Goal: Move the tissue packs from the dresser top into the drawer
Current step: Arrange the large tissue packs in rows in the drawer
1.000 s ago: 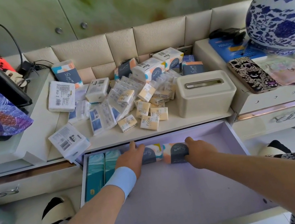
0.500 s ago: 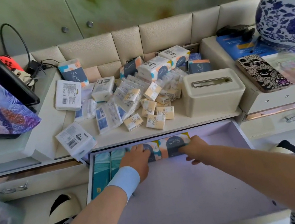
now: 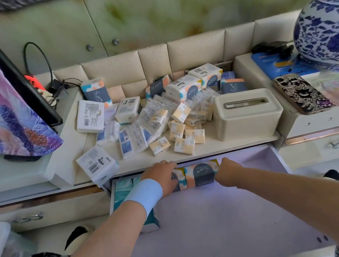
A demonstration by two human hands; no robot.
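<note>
- Drawer (image 3: 267,201): open, centre; lilac floor mostly bare.
- Navy-and-peach tissue packs (image 3: 202,173): two, side by side at the drawer's far edge, just right of the teal packs (image 3: 121,189).
- Left hand (image 3: 164,179): lies over the left pack, fingers curled around it.
- Right hand (image 3: 228,171): fingers curled against the right pack's right end.
- Handling note: the step looks like seating this pair. Slide both left until flush with the teal packs, keep them flat and hard against the far wall, and release only once the row is square.
- Loose tissue packs (image 3: 162,120): heaped on the dresser top, left of the tissue box (image 3: 245,112). Most of the task appears outstanding.
</note>
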